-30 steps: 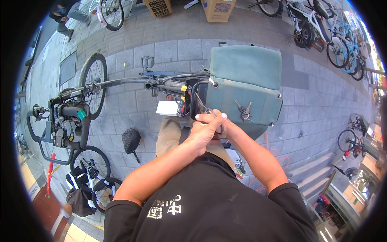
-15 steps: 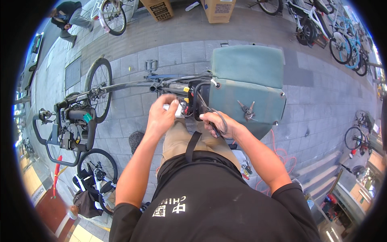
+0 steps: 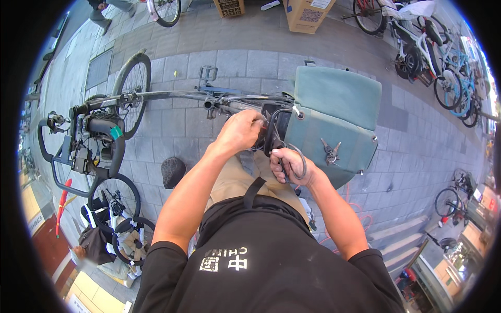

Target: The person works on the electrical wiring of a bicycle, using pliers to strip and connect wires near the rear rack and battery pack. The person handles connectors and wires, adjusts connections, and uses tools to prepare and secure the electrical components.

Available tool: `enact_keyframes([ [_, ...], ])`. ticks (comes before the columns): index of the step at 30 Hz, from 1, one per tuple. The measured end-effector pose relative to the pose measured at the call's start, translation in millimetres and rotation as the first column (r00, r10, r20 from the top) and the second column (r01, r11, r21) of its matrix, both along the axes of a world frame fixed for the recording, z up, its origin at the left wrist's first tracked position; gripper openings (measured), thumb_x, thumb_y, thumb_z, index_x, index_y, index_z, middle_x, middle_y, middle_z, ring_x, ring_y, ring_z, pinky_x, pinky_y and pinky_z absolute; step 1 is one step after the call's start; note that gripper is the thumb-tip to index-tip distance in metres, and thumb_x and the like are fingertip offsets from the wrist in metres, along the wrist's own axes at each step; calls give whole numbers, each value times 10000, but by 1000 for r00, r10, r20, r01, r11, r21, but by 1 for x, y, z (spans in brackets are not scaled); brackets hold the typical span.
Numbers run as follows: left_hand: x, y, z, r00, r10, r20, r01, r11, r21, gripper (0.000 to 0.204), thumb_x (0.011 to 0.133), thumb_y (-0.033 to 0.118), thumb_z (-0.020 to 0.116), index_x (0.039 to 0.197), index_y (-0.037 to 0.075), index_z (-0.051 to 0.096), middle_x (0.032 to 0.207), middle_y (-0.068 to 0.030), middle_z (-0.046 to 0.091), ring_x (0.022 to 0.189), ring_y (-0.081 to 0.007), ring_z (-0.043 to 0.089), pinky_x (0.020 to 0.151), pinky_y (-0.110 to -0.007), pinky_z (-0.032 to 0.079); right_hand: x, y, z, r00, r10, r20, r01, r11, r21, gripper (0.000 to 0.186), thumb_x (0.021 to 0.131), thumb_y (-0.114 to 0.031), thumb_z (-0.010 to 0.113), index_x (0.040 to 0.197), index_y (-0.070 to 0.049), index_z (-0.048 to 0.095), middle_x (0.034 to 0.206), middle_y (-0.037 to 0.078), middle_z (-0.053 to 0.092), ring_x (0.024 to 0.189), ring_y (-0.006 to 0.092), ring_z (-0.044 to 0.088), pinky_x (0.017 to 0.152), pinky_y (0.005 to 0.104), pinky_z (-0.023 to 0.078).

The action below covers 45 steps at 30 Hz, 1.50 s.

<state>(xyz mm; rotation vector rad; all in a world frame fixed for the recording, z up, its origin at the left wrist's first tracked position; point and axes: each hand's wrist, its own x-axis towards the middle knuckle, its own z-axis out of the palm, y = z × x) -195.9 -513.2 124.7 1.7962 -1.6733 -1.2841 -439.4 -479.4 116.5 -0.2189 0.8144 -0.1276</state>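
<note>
A black bicycle frame (image 3: 172,94) stretches across in front of me, and a black open compartment (image 3: 282,125) sits where it meets the green bag (image 3: 334,125). My left hand (image 3: 241,130) is closed, its fingertips reaching into the wiring beside the compartment. What those fingers pinch is hidden. My right hand (image 3: 293,166) is wrapped round a looped grey cable (image 3: 301,156) with a dark part below, just at the compartment's near edge. A bunch of keys (image 3: 331,151) lies on top of the green bag.
A dark speckled pad, seat-like in shape (image 3: 173,173), lies on the paving left of my arm. Pink-red tubing (image 3: 368,216) coils at right. Cardboard boxes (image 3: 308,15) stand ahead. Parked bicycles (image 3: 451,78) line the far right. Another person (image 3: 96,245) is at lower left beside wheels.
My left hand has moved right, to the compartment's wiring; the white box and yellow connectors beside it are now out of sight. My right hand still grips the cable. My view has shifted slightly.
</note>
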Motion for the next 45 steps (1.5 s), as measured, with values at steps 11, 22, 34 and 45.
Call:
enact_keyframes([
  [11, -5, 5, -7, 998, 20, 60, -19, 1000, -21, 219, 1044, 156, 628, 1160, 19, 753, 1094, -222, 757, 1046, -385, 730, 929, -469, 561, -12, -13, -3, 995, 67, -76, -79, 981, -175, 399, 1036, -372, 644, 775, -90, 537, 675, 13, 494, 524, 138, 459, 490, 306, 363],
  [22, 0, 16, -17, 963, 240, -126, -224, 966, 127, 277, 1105, 188, 625, 1226, -45, 712, 1082, -138, 776, 1022, -197, 710, 939, -368, 566, -24, 4, 14, 978, 176, -113, -192, 970, -150, 366, 1036, -371, 667, 852, -89, 523, 742, 31, 537, 614, 163, 575, 551, 341, 509],
  [34, -7, 22, -41, 825, 440, -354, -380, 897, 227, 238, 1131, 209, 617, 1201, 17, 737, 1029, -25, 743, 946, -111, 644, 878, -299, 538, -20, -2, 13, 971, 213, -110, -229, 961, -153, 333, 1021, -345, 686, 910, -52, 575, 728, 64, 567, 613, 189, 588, 559, 378, 542],
  [45, -3, 21, -32, 765, 386, -516, -242, 914, 326, 203, 1143, 207, 622, 1175, 32, 721, 1021, 20, 697, 948, -76, 576, 880, -267, 486, -10, -8, -1, 966, 222, -132, -246, 947, -207, 333, 1025, -355, 679, 887, -74, 566, 723, 48, 562, 568, 167, 571, 530, 365, 510],
])
